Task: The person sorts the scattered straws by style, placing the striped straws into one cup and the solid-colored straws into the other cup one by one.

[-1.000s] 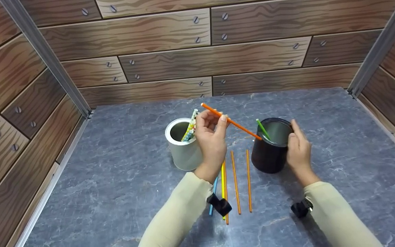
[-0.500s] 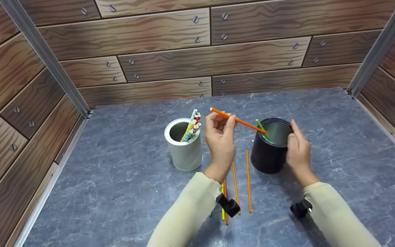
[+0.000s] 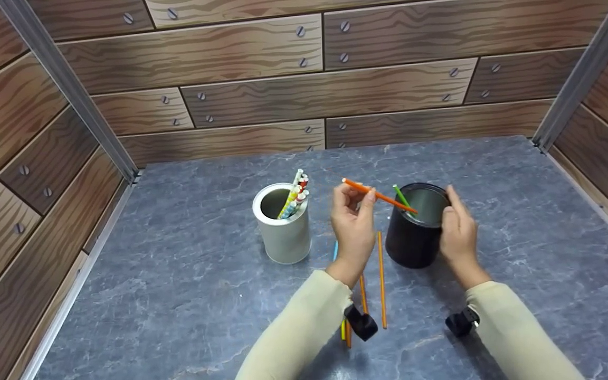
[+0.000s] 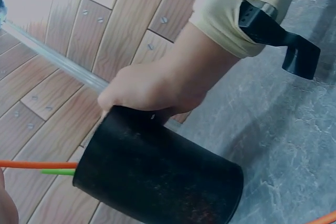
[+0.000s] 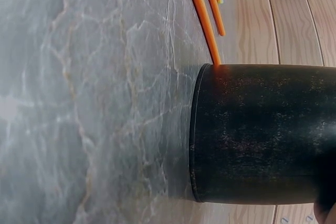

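Note:
Between thumb and fingers, my left hand (image 3: 354, 227) pinches an orange straw (image 3: 359, 186). Its lower end tilts down over the rim and into the mouth of the black cup (image 3: 415, 245). My right hand (image 3: 459, 232) holds that cup by its right side. A green straw (image 3: 399, 192) leans inside the cup, sticking out past the rim. In the left wrist view, the orange straw (image 4: 37, 164) and green straw (image 4: 58, 172) lie side by side at the cup's mouth. Below my left wrist, part of the loose straws is hidden.
Left of my hands stands a white cup (image 3: 287, 243) with several patterned straws (image 3: 296, 195). On the grey marbled table (image 3: 177, 274) lie an orange straw (image 3: 381, 279), a blue straw (image 3: 335, 250) and others partly covered by my left arm. Wood-patterned panels (image 3: 262, 100) wall the back and sides.
My left hand has moved right and slightly down, bringing the orange straw's lower end from the black cup's rim into its mouth. My right hand and the cup have hardly moved.

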`<state>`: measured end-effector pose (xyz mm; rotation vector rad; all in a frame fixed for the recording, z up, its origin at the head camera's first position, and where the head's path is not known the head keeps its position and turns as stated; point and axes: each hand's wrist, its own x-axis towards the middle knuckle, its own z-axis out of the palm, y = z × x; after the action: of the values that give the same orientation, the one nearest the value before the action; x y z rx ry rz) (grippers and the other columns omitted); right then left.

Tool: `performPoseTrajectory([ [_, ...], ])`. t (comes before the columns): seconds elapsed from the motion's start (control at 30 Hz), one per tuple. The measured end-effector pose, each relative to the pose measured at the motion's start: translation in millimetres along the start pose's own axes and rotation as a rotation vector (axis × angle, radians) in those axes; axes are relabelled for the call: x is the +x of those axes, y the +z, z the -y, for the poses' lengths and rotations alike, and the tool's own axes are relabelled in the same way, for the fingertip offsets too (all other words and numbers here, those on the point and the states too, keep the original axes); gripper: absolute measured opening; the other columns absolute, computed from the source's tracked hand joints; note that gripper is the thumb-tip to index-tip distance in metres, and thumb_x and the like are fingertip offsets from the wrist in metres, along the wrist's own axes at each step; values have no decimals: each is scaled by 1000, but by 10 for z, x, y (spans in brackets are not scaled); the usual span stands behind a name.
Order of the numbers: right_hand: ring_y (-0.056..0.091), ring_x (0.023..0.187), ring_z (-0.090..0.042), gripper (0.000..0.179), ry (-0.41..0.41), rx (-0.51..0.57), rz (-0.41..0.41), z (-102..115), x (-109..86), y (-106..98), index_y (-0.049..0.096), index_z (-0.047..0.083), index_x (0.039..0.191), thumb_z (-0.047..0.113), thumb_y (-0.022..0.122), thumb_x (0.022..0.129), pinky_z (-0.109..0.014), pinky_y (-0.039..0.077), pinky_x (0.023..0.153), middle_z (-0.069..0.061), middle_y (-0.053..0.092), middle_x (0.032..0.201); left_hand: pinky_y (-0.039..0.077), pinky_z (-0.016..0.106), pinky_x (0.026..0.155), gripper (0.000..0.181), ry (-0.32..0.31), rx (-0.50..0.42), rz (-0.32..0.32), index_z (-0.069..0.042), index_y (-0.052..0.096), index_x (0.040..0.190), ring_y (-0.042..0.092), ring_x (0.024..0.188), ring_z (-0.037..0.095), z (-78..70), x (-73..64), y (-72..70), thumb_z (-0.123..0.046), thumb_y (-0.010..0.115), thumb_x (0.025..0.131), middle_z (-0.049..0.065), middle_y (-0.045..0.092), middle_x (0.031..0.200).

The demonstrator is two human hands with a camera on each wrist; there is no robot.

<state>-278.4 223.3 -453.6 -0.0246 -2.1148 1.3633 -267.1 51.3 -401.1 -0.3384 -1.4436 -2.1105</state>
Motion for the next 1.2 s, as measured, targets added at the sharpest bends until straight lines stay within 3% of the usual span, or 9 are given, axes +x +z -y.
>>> performPoseTrajectory([
  [0.37,35,132,-28,45,8,9,15,1,-7,6,43,-1,136,9,33,93,-27,25,108,-14,42,140,50,25,72,13,-54,46,20,3,54,91,60,79,10,145,-112,88,1,64,82,18,60,88],
  [0.67,35,132,-31,44,-4,32,11,15,0,8,43,-2,136,9,34,94,-29,26,109,-17,42,140,51,27,76,12,-96,62,40,3,55,90,61,84,17,184,-171,120,3,64,82,16,61,90],
  [0.87,35,131,-29,44,-1,15,1,9,-3,2,44,-2,135,10,34,93,-28,26,108,-16,43,139,51,27,78,12,-120,68,51,4,56,91,62,85,14,189,-187,111,5,63,81,17,62,91],
  [1.2,36,131,-28,44,-2,27,2,7,-5,4,44,-2,135,8,34,94,-28,26,108,-17,43,139,52,25,77,10,-112,129,46,4,58,89,63,83,13,235,-208,75,5,64,81,14,63,88],
])
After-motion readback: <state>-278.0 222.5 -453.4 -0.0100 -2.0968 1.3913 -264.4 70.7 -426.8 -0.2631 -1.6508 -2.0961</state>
